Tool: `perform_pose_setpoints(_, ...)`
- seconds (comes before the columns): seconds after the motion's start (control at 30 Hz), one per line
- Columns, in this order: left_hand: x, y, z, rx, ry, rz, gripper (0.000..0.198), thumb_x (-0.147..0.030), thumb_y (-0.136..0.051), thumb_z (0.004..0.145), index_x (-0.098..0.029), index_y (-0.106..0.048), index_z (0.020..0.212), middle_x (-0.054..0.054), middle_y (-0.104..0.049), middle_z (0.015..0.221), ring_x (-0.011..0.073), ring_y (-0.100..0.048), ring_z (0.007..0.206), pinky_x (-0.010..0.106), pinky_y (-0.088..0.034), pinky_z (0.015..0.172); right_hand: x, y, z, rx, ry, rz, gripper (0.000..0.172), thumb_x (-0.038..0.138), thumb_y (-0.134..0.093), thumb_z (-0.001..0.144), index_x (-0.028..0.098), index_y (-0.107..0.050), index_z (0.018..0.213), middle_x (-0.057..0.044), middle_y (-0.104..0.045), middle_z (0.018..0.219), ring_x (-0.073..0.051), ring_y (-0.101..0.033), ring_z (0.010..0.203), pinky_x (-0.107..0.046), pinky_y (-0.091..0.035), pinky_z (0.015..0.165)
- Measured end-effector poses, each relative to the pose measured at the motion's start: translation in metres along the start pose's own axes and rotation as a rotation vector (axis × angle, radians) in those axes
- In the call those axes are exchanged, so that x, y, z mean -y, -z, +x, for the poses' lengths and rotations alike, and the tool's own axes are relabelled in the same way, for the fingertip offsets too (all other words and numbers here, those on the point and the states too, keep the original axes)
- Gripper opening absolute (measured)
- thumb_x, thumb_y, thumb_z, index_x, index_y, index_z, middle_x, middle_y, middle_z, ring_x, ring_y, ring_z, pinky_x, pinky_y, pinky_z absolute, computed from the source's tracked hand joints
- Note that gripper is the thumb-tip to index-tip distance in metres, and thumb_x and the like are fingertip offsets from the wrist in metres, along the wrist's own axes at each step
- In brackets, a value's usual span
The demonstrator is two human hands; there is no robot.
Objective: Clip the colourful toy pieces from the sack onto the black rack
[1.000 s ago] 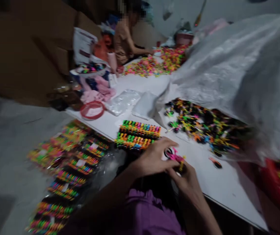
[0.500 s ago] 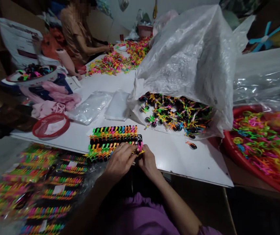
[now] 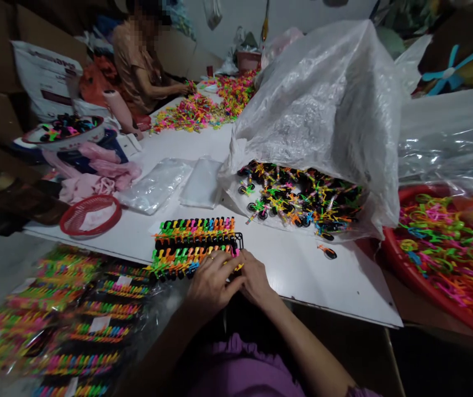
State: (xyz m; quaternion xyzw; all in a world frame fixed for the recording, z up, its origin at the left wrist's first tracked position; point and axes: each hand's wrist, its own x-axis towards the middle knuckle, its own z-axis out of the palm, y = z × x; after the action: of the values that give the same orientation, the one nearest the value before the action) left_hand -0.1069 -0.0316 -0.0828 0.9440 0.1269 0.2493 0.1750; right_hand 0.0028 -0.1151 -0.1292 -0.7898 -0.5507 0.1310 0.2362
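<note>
Rows of small colourful plastic toy bicycles [image 3: 174, 253] with black wheels sit side by side in a black plastic rack [image 3: 239, 238] at the table's front edge. My left hand [image 3: 216, 282] lies over the right end of the near row, its fingers bent and pressed around a toy bicycle with a yellow part showing. My right hand [image 3: 256, 278] is closed against the rack's right end, touching my left fingertips. What lies between the fingers is mostly hidden. One loose toy bicycle [image 3: 327, 252] rests on the table to the right.
A large plastic sack [image 3: 311, 99] spills toy bicycles at the back right. Clear plastic bags [image 3: 201, 182] and a red basket [image 3: 68, 220] are at left. A red tub [image 3: 396, 248] of colourful parts stands right. Packed sets [image 3: 95, 325] lie below left. Across the table sits another person [image 3: 137, 71].
My hands have drawn together over the rack's right end. The pink toy bicycle that stood up between them now sits lower, mostly covered by my fingers. The view has shifted slightly.
</note>
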Motion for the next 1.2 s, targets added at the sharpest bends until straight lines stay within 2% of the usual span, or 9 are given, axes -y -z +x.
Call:
perform_pose_setpoints(0.23, -0.003, -0.006, 0.004, -0.085, -0.03, -0.002, 0.02, -0.023, -0.047, 0.087, -0.02, -0.065, 0.095, 0.004, -0.065, 0.085, 0.0173, -0.058, 0.085, 0.034, -0.048, 0.08, -0.013, -0.023, -0.01, -0.194, 0.049, -0.032, 0.009, 0.018, -0.041, 0.08, 0.017, -0.05, 0.083, -0.006, -0.052, 0.079, -0.018, -0.048, 0.074, -0.026, -0.039, 0.06)
perform_pose_setpoints(0.37, 0.003, 0.0, 0.005, -0.079, -0.061, -0.062, 0.018, -0.019, -0.048, 0.086, -0.018, -0.065, 0.09, 0.003, -0.067, 0.086, 0.0154, -0.06, 0.084, 0.03, -0.048, 0.081, -0.012, -0.025, -0.011, -0.236, 0.037, -0.041, 0.009, 0.016, -0.04, 0.079, 0.018, -0.049, 0.081, -0.006, -0.051, 0.077, -0.018, -0.047, 0.073, -0.026, -0.039, 0.06)
perform_pose_setpoints(0.57, -0.003, -0.005, 0.01, -0.064, -0.004, 0.074, 0.02, -0.015, -0.044, 0.086, -0.017, -0.064, 0.087, 0.004, -0.067, 0.083, 0.0169, -0.061, 0.083, 0.032, -0.048, 0.08, -0.004, 0.004, 0.001, -0.036, -0.012, 0.0, 0.017, 0.014, -0.04, 0.079, 0.018, -0.048, 0.093, -0.005, -0.055, 0.084, -0.017, -0.051, 0.073, -0.025, -0.039, 0.063)
perform_pose_setpoints(0.7, -0.012, -0.014, 0.009, -0.069, 0.06, 0.179, 0.021, -0.014, -0.041, 0.087, -0.016, -0.062, 0.083, 0.005, -0.066, 0.078, 0.0182, -0.061, 0.081, 0.033, -0.049, 0.079, -0.004, 0.013, 0.01, 0.124, 0.014, -0.073, 0.015, 0.015, -0.044, 0.078, 0.017, -0.051, 0.091, -0.006, -0.058, 0.085, -0.017, -0.053, 0.073, -0.026, -0.039, 0.064)
perform_pose_setpoints(0.87, -0.014, -0.017, -0.002, -0.099, 0.042, 0.263, 0.023, -0.013, -0.04, 0.086, -0.015, -0.062, 0.094, 0.007, -0.067, 0.09, 0.0205, -0.06, 0.089, 0.035, -0.049, 0.082, -0.019, 0.025, 0.007, 0.165, 0.084, 0.04, 0.015, 0.018, -0.045, 0.082, 0.017, -0.055, 0.094, -0.005, -0.06, 0.087, -0.016, -0.055, 0.076, -0.024, -0.04, 0.067)
perform_pose_setpoints(0.97, -0.01, -0.014, -0.006, -0.062, 0.014, 0.214, 0.025, -0.01, -0.041, 0.085, -0.014, -0.061, 0.099, 0.007, -0.066, 0.096, 0.0208, -0.06, 0.094, 0.035, -0.048, 0.085, -0.037, 0.048, 0.027, 0.136, 0.085, 0.055, 0.019, 0.015, -0.043, 0.084, 0.019, -0.058, 0.096, -0.004, -0.06, 0.09, -0.014, -0.055, 0.077, -0.022, -0.039, 0.067)
perform_pose_setpoints(1.07, -0.005, -0.009, -0.004, -0.073, 0.008, 0.119, 0.024, -0.008, -0.043, 0.085, -0.016, -0.062, 0.097, 0.005, -0.066, 0.091, 0.0169, -0.061, 0.09, 0.031, -0.049, 0.085, -0.049, 0.066, 0.067, -0.003, 0.013, -0.214, 0.028, 0.009, -0.041, 0.083, 0.018, -0.058, 0.103, -0.009, -0.056, 0.103, -0.017, -0.053, 0.087, -0.025, -0.038, 0.069)
perform_pose_setpoints(1.13, -0.004, -0.007, -0.003, -0.11, -0.014, 0.085, 0.023, -0.008, -0.044, 0.084, -0.017, -0.062, 0.095, 0.004, -0.066, 0.087, 0.0152, -0.061, 0.087, 0.029, -0.049, 0.084, -0.051, 0.068, 0.087, -0.026, 0.055, -0.359, 0.024, 0.009, -0.042, 0.084, 0.015, -0.06, 0.098, -0.012, -0.054, 0.106, -0.02, -0.051, 0.092, -0.028, -0.038, 0.071)
perform_pose_setpoints(1.2, -0.002, -0.006, -0.002, -0.129, -0.019, 0.075, 0.022, -0.008, -0.044, 0.084, -0.017, -0.062, 0.094, 0.004, -0.066, 0.086, 0.0145, -0.061, 0.086, 0.029, -0.049, 0.084, -0.052, 0.064, 0.091, -0.023, 0.129, -0.406, 0.019, 0.012, -0.042, 0.085, 0.013, -0.061, 0.089, -0.013, -0.055, 0.098, -0.021, -0.05, 0.09, -0.029, -0.038, 0.073)
